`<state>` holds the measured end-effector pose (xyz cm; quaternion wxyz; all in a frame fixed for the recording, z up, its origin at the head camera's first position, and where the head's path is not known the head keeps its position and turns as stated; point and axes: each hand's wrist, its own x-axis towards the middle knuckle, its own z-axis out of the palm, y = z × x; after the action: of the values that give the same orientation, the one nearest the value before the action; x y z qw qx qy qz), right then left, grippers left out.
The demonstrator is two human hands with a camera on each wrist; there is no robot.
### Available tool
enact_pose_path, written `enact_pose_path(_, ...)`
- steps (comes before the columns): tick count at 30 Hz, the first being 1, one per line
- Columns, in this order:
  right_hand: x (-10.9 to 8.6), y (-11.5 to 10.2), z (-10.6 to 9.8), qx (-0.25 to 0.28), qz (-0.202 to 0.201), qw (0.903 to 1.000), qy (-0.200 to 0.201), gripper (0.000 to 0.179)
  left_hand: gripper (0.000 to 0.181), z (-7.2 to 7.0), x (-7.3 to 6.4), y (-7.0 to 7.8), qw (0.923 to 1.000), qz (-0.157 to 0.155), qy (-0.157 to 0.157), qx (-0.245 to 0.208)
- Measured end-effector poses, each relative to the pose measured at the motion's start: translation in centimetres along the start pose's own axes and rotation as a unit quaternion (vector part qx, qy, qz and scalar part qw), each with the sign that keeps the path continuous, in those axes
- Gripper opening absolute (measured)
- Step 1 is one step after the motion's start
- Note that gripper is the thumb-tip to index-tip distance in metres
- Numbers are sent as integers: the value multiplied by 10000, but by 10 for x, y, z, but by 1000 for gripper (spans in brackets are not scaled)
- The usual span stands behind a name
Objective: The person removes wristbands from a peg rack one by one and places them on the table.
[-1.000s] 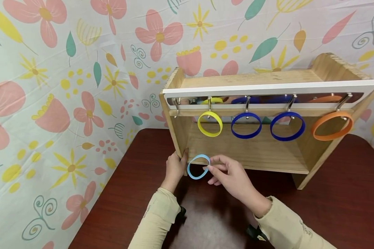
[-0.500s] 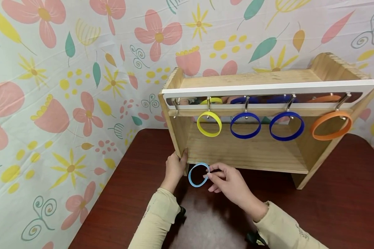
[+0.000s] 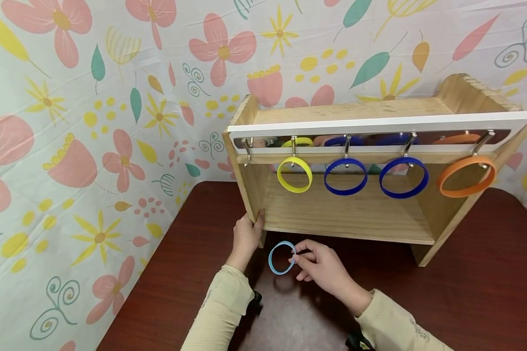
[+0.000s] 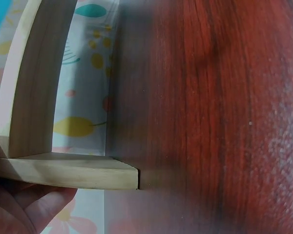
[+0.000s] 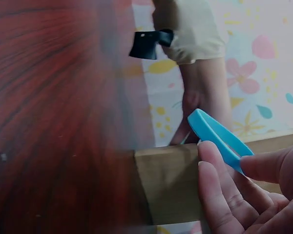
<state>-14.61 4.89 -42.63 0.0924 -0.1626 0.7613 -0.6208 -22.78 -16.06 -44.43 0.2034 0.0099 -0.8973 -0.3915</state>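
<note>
One yellow ring [image 3: 296, 190], two dark blue rings [image 3: 343, 193] and one orange ring [image 3: 458, 193] hang from four of five hooks [image 3: 248, 155] on the rack [image 3: 347, 209]. Clear of the table [image 3: 180, 292], the right hand [image 3: 325, 267] pinches one light blue ring [image 3: 270, 261], opening towards the head camera, long axis near upright, top leaning right; its pinched edge is partly hidden. The left hand [image 3: 244, 239] grips the rack's left side, some fingers concealed.
</note>
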Motion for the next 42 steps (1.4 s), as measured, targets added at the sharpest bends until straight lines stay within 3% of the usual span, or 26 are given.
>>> enact_pose_path(12, 2, 19, 7, -415, 241, 9988, 112, 17, 31, -2, 0, 1, 10000, -41, -72, 49)
enact_pose_path(27, 7, 30, 8, -355, 591, 9976, 28, 15, 31, -1, 0, 1, 10000, -57, -69, -5)
enact_pose_path(42, 8, 37, 11, -793, 919, 9926, -57, 14, 31, -1, 0, 0, 10000, -48, -36, 15)
